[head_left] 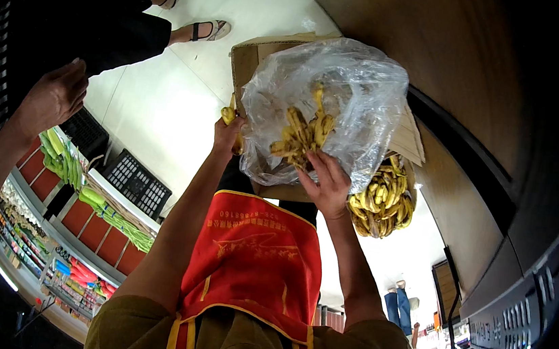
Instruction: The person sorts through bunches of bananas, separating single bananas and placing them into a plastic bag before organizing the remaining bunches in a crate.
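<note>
My left hand (227, 133) is closed around a yellow banana (228, 114), which sticks out above and below my fingers at the left edge of a cardboard box (245, 62). A large clear plastic bag (364, 81) lines that box and spreads over its rim. Inside the bag lies a loose bunch of browned yellow bananas (301, 132). Reaching in from the right, my right hand (326, 183) has thumb and fingers around the near end of this bunch. How firmly it grips is hard to see.
A heap of bananas (386, 198) sits right of the box, beside a brown wooden panel (456, 50). Another person's hand (60, 93) and sandalled feet (206, 30) are at the left. Black crates (139, 180) stand near shelves of green vegetables (63, 162).
</note>
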The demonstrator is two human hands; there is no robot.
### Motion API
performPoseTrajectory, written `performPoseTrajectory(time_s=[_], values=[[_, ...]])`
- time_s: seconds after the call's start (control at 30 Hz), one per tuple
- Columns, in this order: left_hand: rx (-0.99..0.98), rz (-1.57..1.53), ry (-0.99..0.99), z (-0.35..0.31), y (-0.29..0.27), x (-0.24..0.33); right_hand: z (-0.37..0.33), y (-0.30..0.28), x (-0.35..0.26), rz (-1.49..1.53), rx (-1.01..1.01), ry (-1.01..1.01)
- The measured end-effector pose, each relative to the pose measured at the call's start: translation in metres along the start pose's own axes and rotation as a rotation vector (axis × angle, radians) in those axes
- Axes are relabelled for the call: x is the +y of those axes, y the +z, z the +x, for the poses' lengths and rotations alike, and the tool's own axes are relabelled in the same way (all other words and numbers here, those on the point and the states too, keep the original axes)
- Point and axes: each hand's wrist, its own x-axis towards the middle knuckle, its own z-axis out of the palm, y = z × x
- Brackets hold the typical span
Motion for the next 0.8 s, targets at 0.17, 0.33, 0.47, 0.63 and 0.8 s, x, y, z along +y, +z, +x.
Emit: performPoseTrajectory(time_s=[0.17,0.33,0.47,0.63,0.8], values=[[0.079,0.166,-0.01,-0.024,0.004,0.02,-0.008,-0.06,-0.04,0.048,0.024,0.05],[0.129,0.334,0.516,-0.081,0.001,0.049,-0.015,-0.122,-0.086,0.107,0.077,0.115],[-0.312,-0.021,0.488,-0.147,0.011,0.108,-0.016,-0.183,-0.131,0.16,0.097,0.103],[-0.976,-0.187,0.318,-0.237,0.044,0.196,-0.03,-0.26,-0.184,0.328,0.146,0.174],[-1.663,-0.303,0.01,-0.331,0.084,0.248,-0.037,-0.33,-0.216,0.761,0.241,0.291]])
